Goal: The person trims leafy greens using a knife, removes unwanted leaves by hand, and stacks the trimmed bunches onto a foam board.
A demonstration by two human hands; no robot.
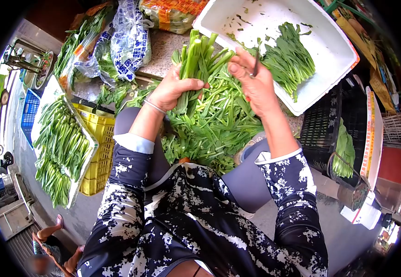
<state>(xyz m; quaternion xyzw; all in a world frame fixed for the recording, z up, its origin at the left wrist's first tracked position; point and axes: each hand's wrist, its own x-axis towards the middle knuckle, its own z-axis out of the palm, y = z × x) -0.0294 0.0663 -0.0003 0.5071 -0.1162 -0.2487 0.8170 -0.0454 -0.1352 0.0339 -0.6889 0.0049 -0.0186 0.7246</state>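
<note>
A bunch of leafy greens (194,64), thick pale stems pointing up, is wrapped in the fingers of my left hand (175,88). To its right, my right hand (254,82) is closed around a small knife (256,63), its fingertips near the bunch's stem ends. Beneath both hands lies a large pile of loose green leaves (214,120) between my knees. A white foam box (334,57) at the upper right holds a bundle of greens (289,57) and some leaf scraps.
At the left, a white tray of greens (62,147) rests on a yellow crate (94,161), beside a blue crate (29,111). Bagged vegetables (129,44) lie at the top. A black crate (320,127) stands right. Another person (55,249) is at the lower left.
</note>
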